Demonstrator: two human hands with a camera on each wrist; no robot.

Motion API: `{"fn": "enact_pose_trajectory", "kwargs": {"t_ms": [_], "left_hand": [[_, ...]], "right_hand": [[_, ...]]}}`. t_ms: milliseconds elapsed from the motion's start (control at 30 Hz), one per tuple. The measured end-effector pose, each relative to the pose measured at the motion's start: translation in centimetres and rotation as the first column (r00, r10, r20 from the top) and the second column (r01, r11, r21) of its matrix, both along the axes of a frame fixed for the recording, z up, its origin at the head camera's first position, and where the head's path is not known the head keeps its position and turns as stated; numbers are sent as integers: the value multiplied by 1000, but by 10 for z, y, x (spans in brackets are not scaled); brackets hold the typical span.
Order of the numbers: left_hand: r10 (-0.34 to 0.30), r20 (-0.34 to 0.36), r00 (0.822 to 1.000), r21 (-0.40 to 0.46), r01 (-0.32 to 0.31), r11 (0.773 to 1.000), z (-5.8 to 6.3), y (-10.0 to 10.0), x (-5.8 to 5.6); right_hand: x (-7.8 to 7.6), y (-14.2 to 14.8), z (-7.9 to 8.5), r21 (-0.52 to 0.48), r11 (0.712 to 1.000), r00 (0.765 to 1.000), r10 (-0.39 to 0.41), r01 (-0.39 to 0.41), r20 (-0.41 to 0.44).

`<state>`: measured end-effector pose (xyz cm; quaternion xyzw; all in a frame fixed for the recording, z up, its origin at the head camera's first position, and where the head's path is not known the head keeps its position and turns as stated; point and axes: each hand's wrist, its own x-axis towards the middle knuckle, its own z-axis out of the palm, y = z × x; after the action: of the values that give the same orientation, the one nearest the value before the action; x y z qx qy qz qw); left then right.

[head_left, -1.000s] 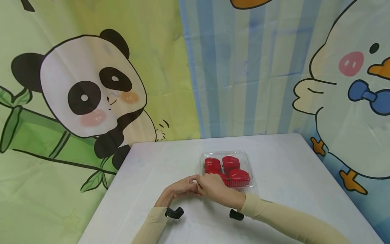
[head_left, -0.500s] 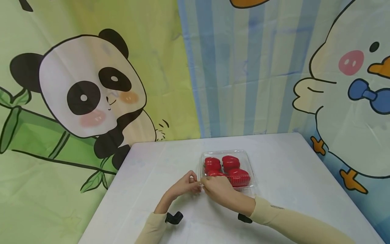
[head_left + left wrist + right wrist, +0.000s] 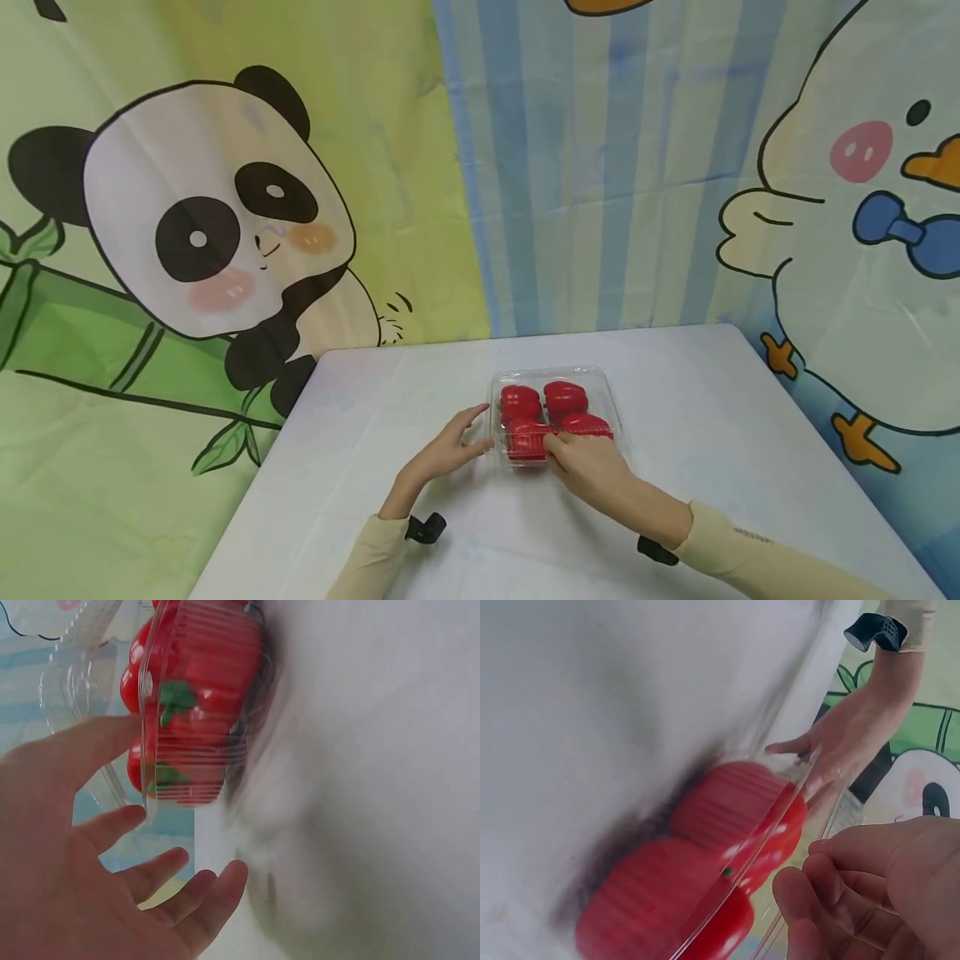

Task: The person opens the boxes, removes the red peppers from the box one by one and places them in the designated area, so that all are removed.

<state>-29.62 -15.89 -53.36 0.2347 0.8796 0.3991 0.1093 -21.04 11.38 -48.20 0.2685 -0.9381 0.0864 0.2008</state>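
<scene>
A clear plastic box (image 3: 603, 387) holds several red bell peppers (image 3: 566, 400); green stems show through its ribbed wall in the left wrist view. My left hand (image 3: 442, 454) is at the box's left side, fingers spread, with thumb and index finger (image 3: 116, 825) close against the rim. At the front edge is my right hand (image 3: 592, 467), fingers curled. In the right wrist view its thumb and forefinger pinch the edge of the clear lid (image 3: 840, 810), and a gap shows between lid and base. The exact contact is partly hidden by the fingers.
The box stands on a white table (image 3: 375, 400), towards its back edge. Behind hangs a cloth printed with a panda (image 3: 217, 217) and a white bird (image 3: 862, 292). A black device (image 3: 427, 528) sits at my left wrist.
My right hand has moved right along the box's front edge, away from the left hand. The left hand's fingers have spread out beside the box. The box has stayed in place.
</scene>
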Motion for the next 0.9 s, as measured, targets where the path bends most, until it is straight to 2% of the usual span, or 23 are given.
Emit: {"fn": "enact_pose_trajectory", "kwargs": {"t_ms": [133,233,433,633,767,900], "left_hand": [[-40,-42,998,-69,37,997,2,-3,-9],[-50,-57,997,-117,43,992,4,-5,-16],[-22,-33,999,-161,16,987,9,-3,-31],[1,-30,1000,-202,-7,979,9,6,-43],[1,-59,998,-187,-12,982,6,13,-49],[-6,-60,998,-170,-4,985,5,18,-52]], "right_hand": [[3,22,0,-21,999,999,-32,31,-16],[5,37,2,-31,997,998,-69,70,7],[8,62,11,-51,990,991,-128,130,38],[8,80,30,-70,986,988,-147,150,49],[0,86,44,-124,984,991,-130,132,21],[-24,95,55,-270,959,993,-102,84,-51]]}}
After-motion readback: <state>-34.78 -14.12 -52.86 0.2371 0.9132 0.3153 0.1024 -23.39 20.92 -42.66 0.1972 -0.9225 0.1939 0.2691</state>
